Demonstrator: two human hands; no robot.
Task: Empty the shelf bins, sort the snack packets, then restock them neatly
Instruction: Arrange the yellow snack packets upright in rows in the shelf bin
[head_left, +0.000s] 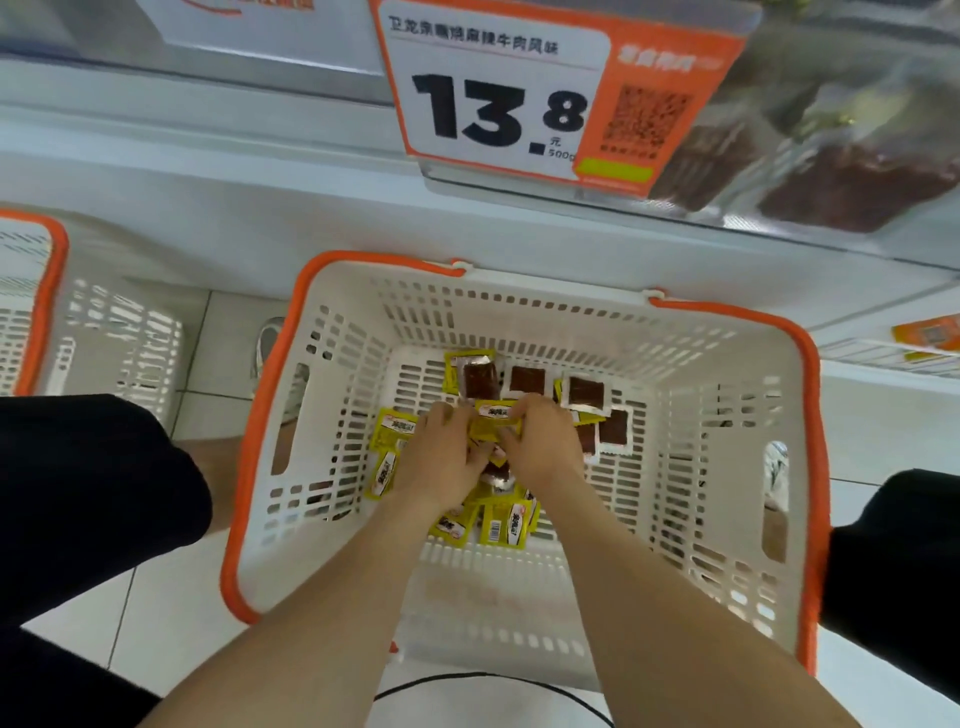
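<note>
Over at the far left a second basket (49, 291) sits on the floor tiles, only partly in sight. In front of the person is the big white basket (270, 395) with the orange rim, and all the loose snacks I can see lie on its floor. The yellow packets (395, 431) are scattered across its left and near side. Both hands are down among them, close together in the middle: the left hand (447, 457) and the right hand (545, 441) each have fingers curled onto the same yellow packet (493, 415), pinching it between them. Just right of the hands lie the brown-window packets (587, 392), a small group near the back. Up on the shelf hangs the price tag (498, 104), and to its right a clear bin (831, 171) has dark contents inside, too blurred to name.

I'd judge the emptying largely done for one bin at least, and the sorting in hand, with yellow and brown partly parted. Nothing looks restocked yet, so the tidy refill is all left to do
</note>
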